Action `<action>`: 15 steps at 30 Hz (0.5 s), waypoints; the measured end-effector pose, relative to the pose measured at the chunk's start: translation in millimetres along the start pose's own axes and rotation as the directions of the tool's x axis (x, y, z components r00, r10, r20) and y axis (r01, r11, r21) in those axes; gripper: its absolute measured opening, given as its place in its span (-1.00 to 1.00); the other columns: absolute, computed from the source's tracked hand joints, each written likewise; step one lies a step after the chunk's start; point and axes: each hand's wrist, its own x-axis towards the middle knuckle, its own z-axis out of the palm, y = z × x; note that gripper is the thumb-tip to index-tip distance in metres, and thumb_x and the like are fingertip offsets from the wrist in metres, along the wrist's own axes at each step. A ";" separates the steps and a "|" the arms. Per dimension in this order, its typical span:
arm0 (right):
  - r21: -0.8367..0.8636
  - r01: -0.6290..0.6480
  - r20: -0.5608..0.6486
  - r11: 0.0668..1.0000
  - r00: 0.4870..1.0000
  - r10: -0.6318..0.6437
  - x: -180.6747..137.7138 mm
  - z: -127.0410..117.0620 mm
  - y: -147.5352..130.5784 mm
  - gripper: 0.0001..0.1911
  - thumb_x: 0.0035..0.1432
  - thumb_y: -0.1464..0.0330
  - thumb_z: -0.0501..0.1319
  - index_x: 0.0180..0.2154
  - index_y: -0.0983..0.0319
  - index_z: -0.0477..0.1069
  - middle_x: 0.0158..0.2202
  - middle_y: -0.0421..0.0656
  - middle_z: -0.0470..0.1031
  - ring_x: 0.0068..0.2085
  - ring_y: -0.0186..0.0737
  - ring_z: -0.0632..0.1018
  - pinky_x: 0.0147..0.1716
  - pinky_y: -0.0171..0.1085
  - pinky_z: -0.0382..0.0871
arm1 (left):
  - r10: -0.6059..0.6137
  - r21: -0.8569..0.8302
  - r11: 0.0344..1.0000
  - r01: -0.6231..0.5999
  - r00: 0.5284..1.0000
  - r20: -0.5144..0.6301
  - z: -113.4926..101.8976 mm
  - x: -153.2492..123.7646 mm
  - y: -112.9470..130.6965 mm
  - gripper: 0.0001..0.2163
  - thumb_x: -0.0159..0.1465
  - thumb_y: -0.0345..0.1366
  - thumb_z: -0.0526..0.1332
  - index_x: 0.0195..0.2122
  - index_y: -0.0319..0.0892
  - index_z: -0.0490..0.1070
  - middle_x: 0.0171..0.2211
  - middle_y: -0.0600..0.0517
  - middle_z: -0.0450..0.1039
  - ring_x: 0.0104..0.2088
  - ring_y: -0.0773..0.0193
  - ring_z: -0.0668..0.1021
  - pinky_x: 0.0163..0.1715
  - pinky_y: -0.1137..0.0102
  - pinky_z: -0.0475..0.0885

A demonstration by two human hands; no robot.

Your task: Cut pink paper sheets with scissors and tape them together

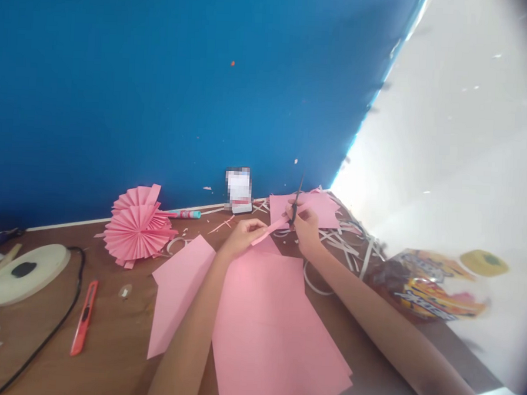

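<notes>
My left hand [246,235] pinches one end of a narrow pink paper strip [274,226]. My right hand [305,228] is closed around a pair of dark scissors [295,212], whose thin blade points up toward the wall. The strip's far end reaches the right hand's fingers; whether they grip it too is hard to make out. Beneath my forearms lie large pink paper sheets [266,315], with another pink sheet [181,287] to the left. Behind the right hand rests more pink paper [329,210].
Pink pleated paper fans [138,232] sit at the left, beside a glue-stick-like tube [187,215]. An orange box cutter [84,318] and a round white disc [34,274] lie nearer. A phone [240,190] leans on the blue wall. White paper scraps [342,249] and a printed plastic packet [430,289] are right.
</notes>
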 end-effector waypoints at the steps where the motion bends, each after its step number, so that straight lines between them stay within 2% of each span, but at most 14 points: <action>1: -0.007 0.003 -0.014 1.000 1.000 -0.003 1.2 -1.0 0.5 -0.55 -0.03 0.16 0.27 -0.12 0.26 0.37 -0.50 -0.23 0.45 -0.60 -0.43 0.33 -0.67 -0.42 0.17 | -0.011 -0.006 1.000 0.010 1.000 -0.019 -2.5 -0.5 -1.4 -0.79 0.14 -0.16 0.25 -0.37 -0.21 0.50 -0.40 0.04 0.46 -0.40 0.34 0.43 -0.39 0.47 0.25; 5: -0.019 0.074 -0.100 0.997 0.992 -0.075 7.5 -6.5 -5.9 -0.62 0.01 0.18 0.24 -0.15 0.23 0.36 -0.48 -0.23 0.44 -0.53 -0.40 0.41 -0.66 -0.45 0.17 | -0.036 -0.101 0.994 0.029 0.997 -0.074 -8.6 -0.5 -9.3 -0.78 0.11 -0.14 0.28 -0.36 -0.21 0.48 -0.44 0.05 0.43 -0.46 0.39 0.39 -0.48 0.51 0.22; 8: -0.043 0.133 -0.229 0.990 0.964 -0.139 13.0 -11.5 -12.5 -0.65 0.04 0.20 0.23 -0.14 0.21 0.34 -0.45 -0.23 0.43 -0.49 -0.40 0.44 -0.61 -0.45 0.22 | -0.052 -0.253 0.967 0.004 0.982 -0.182 -9.7 2.5 -17.1 -0.72 0.09 -0.15 0.31 -0.25 -0.22 0.47 -0.43 0.03 0.42 -0.48 0.42 0.38 -0.49 0.51 0.22; 10: -0.058 0.156 -0.269 0.986 0.949 -0.166 12.3 -11.7 -12.0 -0.65 0.06 0.20 0.22 -0.13 0.21 0.34 -0.45 -0.23 0.42 -0.48 -0.40 0.44 -0.56 -0.44 0.26 | -0.065 -0.338 0.941 -0.023 0.967 -0.247 -9.3 5.2 -22.2 -0.69 0.09 -0.16 0.32 -0.19 -0.23 0.46 -0.44 0.04 0.40 -0.51 0.46 0.35 -0.49 0.51 0.23; 12: -0.079 0.163 -0.240 0.983 0.955 -0.177 4.7 -7.6 -6.6 -0.65 0.06 0.19 0.21 -0.12 0.21 0.34 -0.46 -0.24 0.41 -0.48 -0.39 0.42 -0.52 -0.41 0.30 | -0.073 -0.399 0.915 -0.051 0.954 -0.291 -8.3 7.7 -26.1 -0.70 0.09 -0.17 0.32 -0.21 -0.24 0.46 -0.45 0.05 0.39 -0.52 0.48 0.34 -0.46 0.51 0.26; 15: -0.191 0.149 -0.055 0.970 0.985 -0.162 -18.5 3.5 5.2 -0.63 0.09 0.20 0.17 -0.09 0.24 0.37 -0.45 -0.22 0.42 -0.48 -0.37 0.40 -0.50 -0.38 0.30 | -0.068 -0.479 0.869 -0.120 0.932 -0.356 -7.4 9.7 -29.2 -0.77 0.08 -0.21 0.34 -0.30 -0.22 0.43 -0.45 0.07 0.38 -0.52 0.51 0.35 -0.40 0.51 0.31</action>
